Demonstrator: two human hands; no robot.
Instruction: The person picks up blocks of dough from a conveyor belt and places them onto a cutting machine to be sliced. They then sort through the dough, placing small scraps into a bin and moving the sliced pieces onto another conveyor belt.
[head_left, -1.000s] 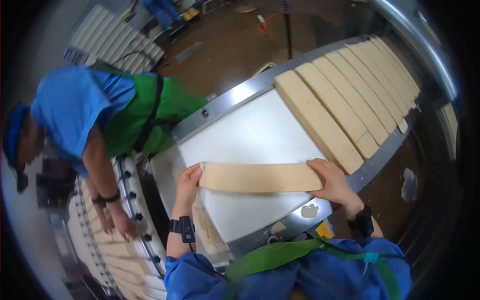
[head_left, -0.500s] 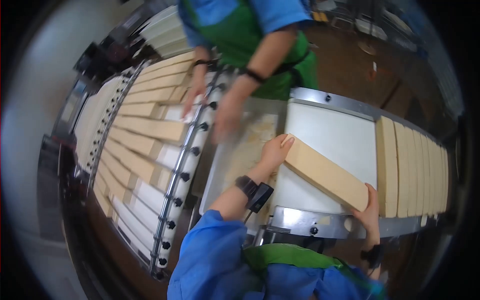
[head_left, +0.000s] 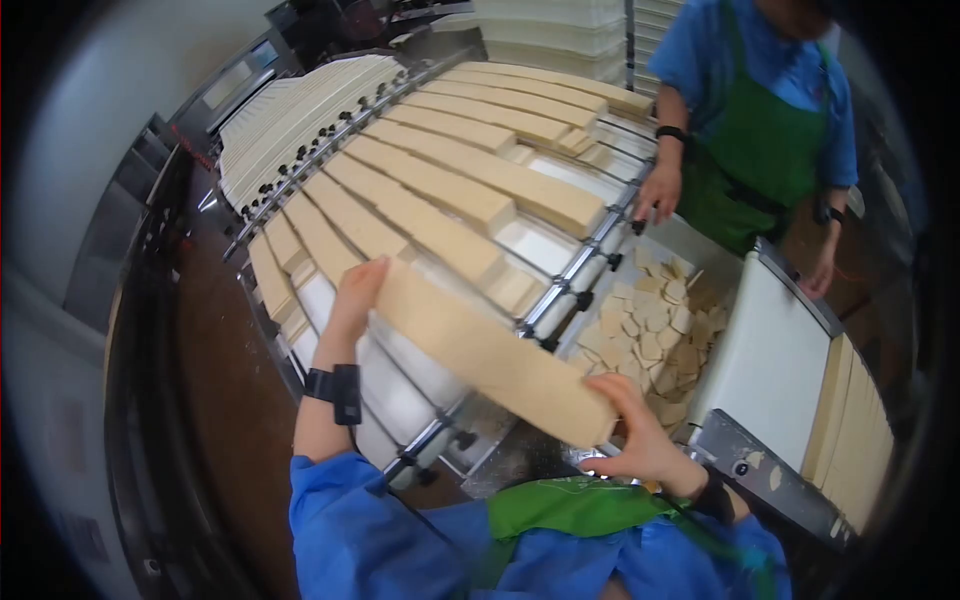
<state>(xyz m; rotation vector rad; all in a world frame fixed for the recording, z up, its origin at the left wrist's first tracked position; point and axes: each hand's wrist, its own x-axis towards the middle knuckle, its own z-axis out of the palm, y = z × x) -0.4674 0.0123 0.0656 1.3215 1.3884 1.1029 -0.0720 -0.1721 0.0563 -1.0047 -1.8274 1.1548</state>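
Observation:
A long pale-beige block [head_left: 490, 350] hangs tilted over the near edge of the lane conveyor, held between my two hands. My left hand [head_left: 358, 295] grips its upper left end. At its lower right end, my right hand [head_left: 645, 440] has the fingers and thumb around the end. Below and behind the block are the white lanes of the conveyor [head_left: 405, 385], split by thin metal rods. Similar long blocks [head_left: 420, 195] lie in the lanes beyond, some end to end.
A bin of thin beige scraps [head_left: 650, 325] stands between the conveyor and a white belt [head_left: 765, 370] on the right, which carries more upright blocks [head_left: 850, 430]. A co-worker in a green apron [head_left: 750, 150] stands behind the bin. A metal bar with black knobs [head_left: 583, 300] edges the conveyor.
The view has turned left. My hands have carried the block from the white belt to over the lane conveyor. The co-worker's hands have moved apart, one now beside the white belt.

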